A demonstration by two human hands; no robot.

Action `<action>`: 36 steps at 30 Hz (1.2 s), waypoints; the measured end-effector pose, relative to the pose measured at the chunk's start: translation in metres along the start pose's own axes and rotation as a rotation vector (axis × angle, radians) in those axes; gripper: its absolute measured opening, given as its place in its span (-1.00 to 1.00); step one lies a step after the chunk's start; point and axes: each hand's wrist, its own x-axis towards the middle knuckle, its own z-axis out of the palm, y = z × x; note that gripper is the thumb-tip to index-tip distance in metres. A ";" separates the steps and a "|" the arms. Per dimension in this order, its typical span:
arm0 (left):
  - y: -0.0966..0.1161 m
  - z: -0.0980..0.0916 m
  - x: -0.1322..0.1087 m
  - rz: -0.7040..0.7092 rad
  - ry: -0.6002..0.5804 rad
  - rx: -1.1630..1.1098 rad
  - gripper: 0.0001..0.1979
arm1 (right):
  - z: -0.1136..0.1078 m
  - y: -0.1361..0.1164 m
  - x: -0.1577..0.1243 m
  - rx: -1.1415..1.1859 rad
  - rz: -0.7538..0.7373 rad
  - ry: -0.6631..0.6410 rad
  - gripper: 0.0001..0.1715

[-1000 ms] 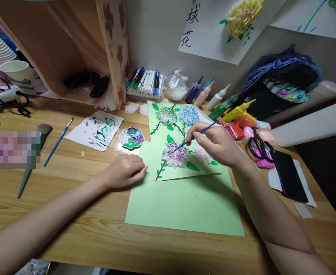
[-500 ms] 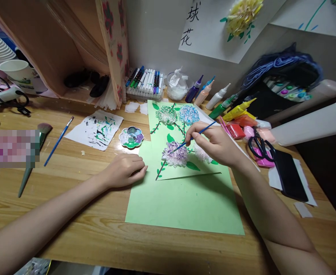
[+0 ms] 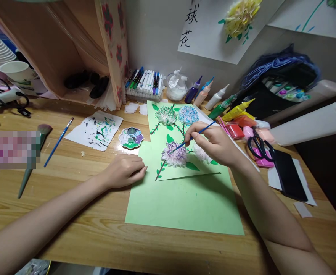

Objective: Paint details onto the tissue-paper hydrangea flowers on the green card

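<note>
My right hand [image 3: 215,143] pinches a thin blue paintbrush [image 3: 198,134], its tip on a purple-white paper flower [image 3: 175,155] glued to a light green sheet [image 3: 173,173]. Two other puffy flowers, one green-white [image 3: 166,114] and one blue [image 3: 188,114], sit higher on that sheet, with painted stems and leaves. A larger green sheet [image 3: 185,206] lies underneath. My left hand [image 3: 124,170] rests loosely curled on the wooden desk, fingertips at the left edge of the green paper, holding nothing I can see.
A flower-shaped paint palette [image 3: 131,137] and a paint-smeared scrap [image 3: 95,130] lie left of the sheet. A second blue brush [image 3: 58,141] and a makeup brush [image 3: 32,160] are further left. Markers [image 3: 145,82], paint bottles [image 3: 210,99], clay, scissors [image 3: 261,147] and a phone [image 3: 289,175] crowd the back and right.
My right hand and the brush shifted very slightly over the purple flower. My left hand has stayed put.
</note>
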 end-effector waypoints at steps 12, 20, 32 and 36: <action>-0.001 0.001 -0.001 -0.006 -0.002 -0.003 -0.65 | -0.003 0.000 -0.001 -0.006 -0.011 -0.002 -0.75; -0.001 0.001 -0.001 -0.013 -0.006 -0.011 -0.66 | -0.003 -0.002 -0.002 -0.042 -0.028 -0.013 -0.75; -0.001 0.002 -0.002 -0.016 -0.018 0.003 -0.66 | -0.004 -0.003 -0.002 -0.030 0.000 -0.008 -0.75; -0.001 0.002 -0.002 -0.011 -0.016 0.009 -0.66 | -0.004 -0.002 -0.002 -0.046 -0.023 -0.032 -0.73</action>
